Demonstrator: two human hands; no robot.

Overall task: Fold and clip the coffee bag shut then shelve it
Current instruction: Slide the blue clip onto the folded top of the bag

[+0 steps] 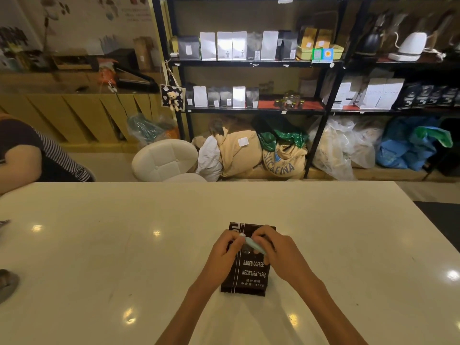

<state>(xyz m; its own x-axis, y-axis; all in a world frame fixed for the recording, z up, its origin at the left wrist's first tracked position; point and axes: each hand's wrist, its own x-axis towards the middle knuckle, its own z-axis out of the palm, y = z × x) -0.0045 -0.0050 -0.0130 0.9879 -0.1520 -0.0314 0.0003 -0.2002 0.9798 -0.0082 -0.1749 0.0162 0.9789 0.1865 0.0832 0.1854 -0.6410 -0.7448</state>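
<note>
A dark brown coffee bag (250,272) printed "BAKED.COFFEE" lies flat on the white table (124,245), its top end pointing away from me. A pale mint-green clip (254,245) lies slantwise across the bag's upper part. My left hand (227,247) pinches the clip's left end and rests on the bag. My right hand (276,247) grips the clip's right end, fingers curled over it. The bag's top fold is mostly hidden under my fingers. Black shelves (251,63) with rows of coffee bags stand beyond the table.
Another person's arm in a striped sleeve (37,155) leans at the table's far left. A white padded stool (165,159) and burlap sacks (258,155) sit on the floor between table and shelves. A small dark object (7,282) lies at the left edge.
</note>
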